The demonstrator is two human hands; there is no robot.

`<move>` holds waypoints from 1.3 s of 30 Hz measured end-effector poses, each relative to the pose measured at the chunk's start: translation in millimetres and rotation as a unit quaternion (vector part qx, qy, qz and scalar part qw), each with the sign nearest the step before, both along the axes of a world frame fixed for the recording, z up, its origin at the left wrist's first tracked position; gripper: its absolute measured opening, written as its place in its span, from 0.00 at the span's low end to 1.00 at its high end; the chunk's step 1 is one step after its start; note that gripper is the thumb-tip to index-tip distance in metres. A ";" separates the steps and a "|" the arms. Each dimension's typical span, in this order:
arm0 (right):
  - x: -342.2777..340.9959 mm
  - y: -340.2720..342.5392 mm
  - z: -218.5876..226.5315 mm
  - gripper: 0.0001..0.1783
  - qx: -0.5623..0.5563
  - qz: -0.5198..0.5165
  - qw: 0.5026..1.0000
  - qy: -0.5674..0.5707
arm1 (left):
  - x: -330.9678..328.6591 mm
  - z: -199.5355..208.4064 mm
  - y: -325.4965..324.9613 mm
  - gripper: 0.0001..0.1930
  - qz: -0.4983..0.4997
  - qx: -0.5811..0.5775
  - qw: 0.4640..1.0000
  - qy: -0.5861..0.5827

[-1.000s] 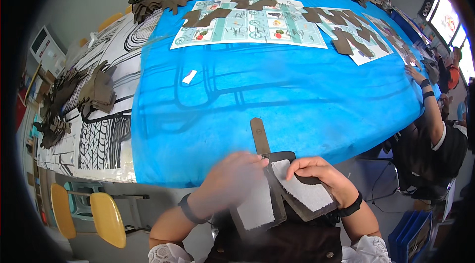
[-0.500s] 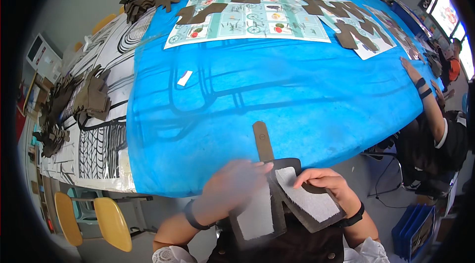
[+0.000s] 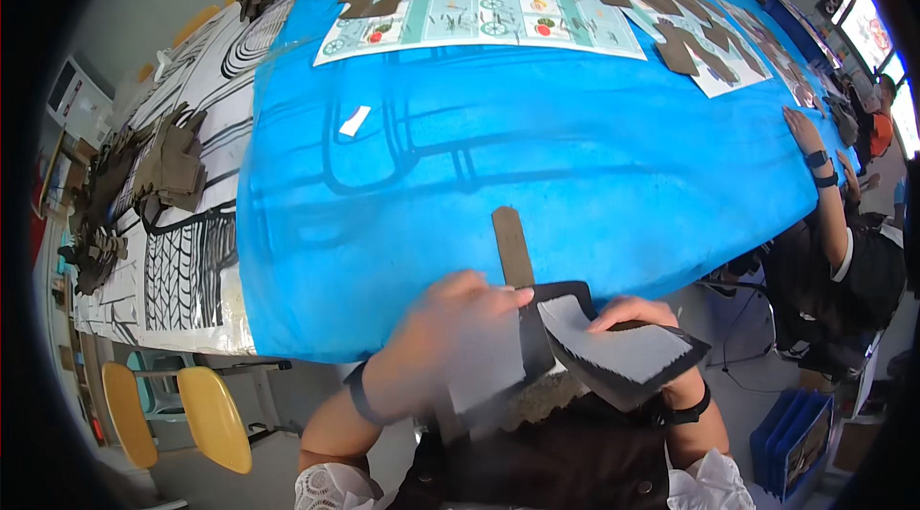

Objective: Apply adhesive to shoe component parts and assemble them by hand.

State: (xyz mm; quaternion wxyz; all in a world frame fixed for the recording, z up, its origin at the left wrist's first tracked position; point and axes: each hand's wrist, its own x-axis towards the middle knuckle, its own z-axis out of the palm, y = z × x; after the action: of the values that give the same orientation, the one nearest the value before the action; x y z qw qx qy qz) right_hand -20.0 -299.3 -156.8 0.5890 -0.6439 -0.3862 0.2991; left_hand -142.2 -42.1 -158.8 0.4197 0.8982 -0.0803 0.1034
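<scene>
Your left hand (image 3: 465, 333): blurred, fingertips pinched on the patched brown piece (image 3: 539, 342) | Your right hand (image 3: 634, 312): fingers curled around its bent flap | Piece: at the blue cover's (image 3: 537, 194) near edge | Printed sheet (image 3: 594, 31) beyond: markings too small to read

Bare left hand (image 3: 450, 328): I see it motion-blurred, back upward, fingertips pinched together and pointing right.
Bare right hand (image 3: 634, 312): I make out its fingers curled in a hold, pointing left.
Black-banded wrists (image 3: 364, 398): well apart.
Bare forearms (image 3: 335, 435): rising from below, slanting inward.
</scene>
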 end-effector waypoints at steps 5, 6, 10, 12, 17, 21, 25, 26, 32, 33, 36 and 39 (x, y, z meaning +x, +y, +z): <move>5.5 17.4 11.3 0.20 -0.043 -0.104 0.977 -0.183 | -1.0 8.7 -2.2 0.17 0.018 -0.024 1.000 -0.007; 9.7 22.6 11.3 0.20 -0.043 -0.102 0.976 -0.185 | -3.2 11.9 -2.9 0.17 0.026 -0.027 0.999 0.007; 28.6 37.9 9.7 0.20 -0.021 -0.065 0.893 -0.445 | -4.4 16.7 -7.7 0.14 0.042 -0.067 0.997 0.005; 31.3 42.5 7.6 0.16 0.007 -0.009 0.867 -0.498 | -2.8 14.8 -4.3 0.13 0.036 -0.066 0.997 -0.010; 16.8 43.7 6.6 0.13 0.069 0.001 0.934 -0.349 | -2.3 0.6 -5.2 0.14 0.064 -0.222 0.973 0.023; -2.0 44.9 0.8 0.09 0.129 -0.078 0.956 -0.250 | -20.9 0.6 -15.1 0.15 0.084 -0.298 0.947 0.082; -14.8 38.9 1.1 0.10 0.194 -0.073 0.950 -0.235 | -36.2 8.4 -38.3 0.15 0.117 -0.447 0.883 0.081; -18.6 36.7 2.9 0.10 0.208 -0.072 0.946 -0.239 | -36.8 10.6 -42.8 0.15 0.113 -0.447 0.884 0.081; -51.1 17.4 14.1 0.08 0.129 -0.243 0.931 -0.239 | -32.1 7.0 -83.3 0.34 0.127 -0.547 0.781 -0.275; -55.9 11.8 14.7 0.09 0.149 -0.249 0.921 -0.259 | -35.6 4.1 -87.9 0.39 0.177 -0.507 0.776 -0.330; -72.9 -16.2 18.3 0.11 0.160 -0.246 0.912 -0.286 | -53.8 -1.0 -101.2 0.40 0.273 -0.401 0.746 -0.456; -97.4 -46.6 31.8 0.10 0.157 -0.300 0.831 -0.441 | -78.8 8.8 -116.6 0.31 0.166 -0.199 0.818 -0.513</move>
State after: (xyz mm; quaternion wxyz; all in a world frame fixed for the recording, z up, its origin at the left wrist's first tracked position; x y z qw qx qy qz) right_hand -117.4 -345.9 -125.0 0.5099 -0.6908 -0.4344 -0.2722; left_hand -220.9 -158.6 -150.0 0.4641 0.6113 -0.1114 0.6313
